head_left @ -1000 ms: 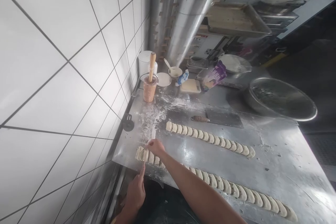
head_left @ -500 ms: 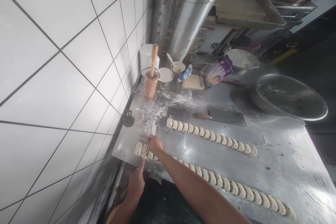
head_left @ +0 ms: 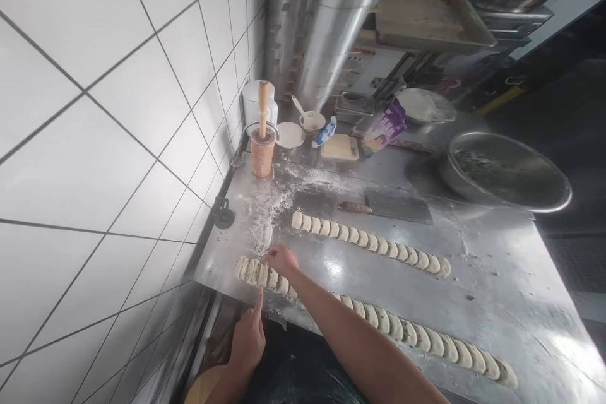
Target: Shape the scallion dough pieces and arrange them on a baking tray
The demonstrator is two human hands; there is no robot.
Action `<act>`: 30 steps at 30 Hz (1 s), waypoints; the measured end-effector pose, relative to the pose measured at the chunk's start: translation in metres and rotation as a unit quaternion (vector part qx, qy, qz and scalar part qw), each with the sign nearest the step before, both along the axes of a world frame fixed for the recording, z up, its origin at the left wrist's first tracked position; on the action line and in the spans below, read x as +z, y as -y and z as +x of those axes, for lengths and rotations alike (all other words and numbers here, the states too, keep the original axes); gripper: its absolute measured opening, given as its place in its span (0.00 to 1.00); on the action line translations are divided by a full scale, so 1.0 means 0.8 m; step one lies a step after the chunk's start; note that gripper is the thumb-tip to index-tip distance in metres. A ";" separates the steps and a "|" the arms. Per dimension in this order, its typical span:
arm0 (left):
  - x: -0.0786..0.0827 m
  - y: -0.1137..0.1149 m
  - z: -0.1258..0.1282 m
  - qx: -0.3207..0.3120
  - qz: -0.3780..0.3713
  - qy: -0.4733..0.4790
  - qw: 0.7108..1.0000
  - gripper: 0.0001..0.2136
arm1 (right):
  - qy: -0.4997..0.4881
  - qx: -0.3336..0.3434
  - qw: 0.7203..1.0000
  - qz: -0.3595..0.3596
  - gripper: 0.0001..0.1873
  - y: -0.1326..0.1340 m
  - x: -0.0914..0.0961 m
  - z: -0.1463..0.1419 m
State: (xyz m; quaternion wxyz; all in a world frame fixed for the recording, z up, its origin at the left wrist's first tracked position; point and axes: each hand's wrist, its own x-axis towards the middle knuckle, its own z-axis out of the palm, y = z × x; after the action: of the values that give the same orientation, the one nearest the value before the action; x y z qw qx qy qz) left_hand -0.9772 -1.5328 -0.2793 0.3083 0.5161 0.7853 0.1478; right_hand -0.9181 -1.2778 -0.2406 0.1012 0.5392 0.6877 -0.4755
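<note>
Hands (head_left: pixel 283 260) touch the near dough row (head_left: pixel 395 326) — purple bag's lettering (head_left: pixel 392 120) illegible.

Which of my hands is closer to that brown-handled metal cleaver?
Right. The right hand is leftward of the cleaver, at the far edge of the front pale dough row; the left hand, farther, is at its near edge.

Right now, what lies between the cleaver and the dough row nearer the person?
In the head view, the other dough row lies between the cleaver and the nearer dough row.
</note>
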 end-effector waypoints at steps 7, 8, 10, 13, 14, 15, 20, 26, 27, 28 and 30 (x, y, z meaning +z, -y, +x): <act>-0.034 -0.001 0.004 0.005 -0.008 0.002 1.000 0.30 | 0.035 0.000 0.998 0.052 0.12 0.010 -0.024 -0.013; -0.036 -0.001 0.003 0.006 -0.007 0.005 1.000 0.30 | 0.031 -0.002 0.998 0.052 0.12 0.011 -0.022 -0.012; -0.036 -0.001 0.001 0.008 -0.007 0.003 1.000 0.30 | 0.021 -0.004 0.999 0.042 0.13 0.009 -0.016 -0.010; -0.025 -0.002 -0.002 0.010 0.006 -0.007 1.000 0.28 | 0.002 0.000 1.000 0.006 0.13 0.002 -0.001 -0.001; -0.019 -0.002 -0.001 0.009 0.020 -0.009 1.000 0.27 | -0.006 0.003 1.000 -0.006 0.13 -0.002 0.003 0.005; -0.011 -0.002 0.001 0.007 0.036 -0.007 0.999 0.27 | -0.013 0.005 1.000 -0.016 0.13 -0.004 0.007 0.012; 0.019 -0.006 0.028 -0.021 0.034 0.033 0.999 0.29 | -0.020 0.008 0.999 -0.033 0.14 -0.010 0.009 0.044; 0.008 -0.011 0.044 -0.005 -0.016 0.045 0.999 0.30 | 0.007 0.013 1.000 0.004 0.12 -0.005 -0.008 0.041; 0.003 -0.012 0.044 -0.005 -0.020 0.044 0.999 0.30 | 0.013 0.012 1.000 0.017 0.12 -0.003 -0.012 0.038; -0.002 -0.012 0.044 -0.005 -0.024 0.043 0.999 0.30 | 0.020 0.010 0.999 0.030 0.12 -0.001 -0.016 0.036; -0.011 -0.013 0.045 -0.001 -0.033 0.036 0.999 0.30 | 0.029 0.009 0.998 0.051 0.11 0.003 -0.022 0.033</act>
State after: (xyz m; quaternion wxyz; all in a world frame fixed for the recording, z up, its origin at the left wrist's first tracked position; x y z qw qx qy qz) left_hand -0.9410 -1.5226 -0.2882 0.3529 0.5006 0.7780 0.1398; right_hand -0.8916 -1.2803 -0.2586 0.0976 0.5512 0.7123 -0.4234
